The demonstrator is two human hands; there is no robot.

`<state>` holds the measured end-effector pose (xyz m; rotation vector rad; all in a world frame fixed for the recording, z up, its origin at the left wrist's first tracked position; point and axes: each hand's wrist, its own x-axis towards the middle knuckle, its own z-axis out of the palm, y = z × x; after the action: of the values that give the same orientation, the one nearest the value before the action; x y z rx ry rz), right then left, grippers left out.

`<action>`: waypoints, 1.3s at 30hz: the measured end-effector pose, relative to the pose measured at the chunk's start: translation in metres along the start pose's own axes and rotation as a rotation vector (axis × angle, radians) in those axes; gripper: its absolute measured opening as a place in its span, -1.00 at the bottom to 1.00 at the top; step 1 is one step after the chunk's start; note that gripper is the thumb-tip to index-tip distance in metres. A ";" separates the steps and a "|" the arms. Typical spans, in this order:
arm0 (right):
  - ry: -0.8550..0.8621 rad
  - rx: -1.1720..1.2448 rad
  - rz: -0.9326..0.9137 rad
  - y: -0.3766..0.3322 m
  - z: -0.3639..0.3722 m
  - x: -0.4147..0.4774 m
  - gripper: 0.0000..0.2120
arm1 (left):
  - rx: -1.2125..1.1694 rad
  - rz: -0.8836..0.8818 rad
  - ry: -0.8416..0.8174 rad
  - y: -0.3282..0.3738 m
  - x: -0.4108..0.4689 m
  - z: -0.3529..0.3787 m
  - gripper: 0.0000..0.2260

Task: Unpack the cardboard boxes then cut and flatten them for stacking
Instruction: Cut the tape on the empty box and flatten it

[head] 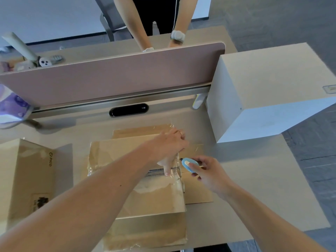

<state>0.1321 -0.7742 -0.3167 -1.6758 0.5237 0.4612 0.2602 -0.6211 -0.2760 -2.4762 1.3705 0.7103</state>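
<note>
A brown cardboard box [151, 200] with clear tape on it stands on the desk before me, its flaps spread out to the far side and the right. My left hand [169, 148] rests on the box's far right corner, thumb pointing down onto the taped seam. My right hand [209, 171] pinches a small blue oval cutter [189, 164] right beside that corner, its tip close to the tape.
A second brown box [27, 177] stands at the left. A large white box [269, 91] fills the desk's right rear. A pink divider panel [112, 73] runs across the back, with another person's arms behind it. A black oval device [129, 110] lies below the divider.
</note>
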 end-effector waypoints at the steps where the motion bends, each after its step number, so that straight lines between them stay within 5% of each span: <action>1: 0.002 0.004 -0.005 0.001 0.000 0.001 -0.82 | 0.000 -0.002 0.006 0.000 0.000 0.001 -0.24; 39: -0.145 -0.441 -0.165 0.009 -0.013 0.010 -0.86 | -0.073 0.008 0.012 -0.009 0.004 0.006 -0.29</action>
<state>0.1352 -0.7893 -0.3277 -2.0675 0.1791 0.6017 0.2682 -0.6166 -0.2833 -2.5365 1.3830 0.7616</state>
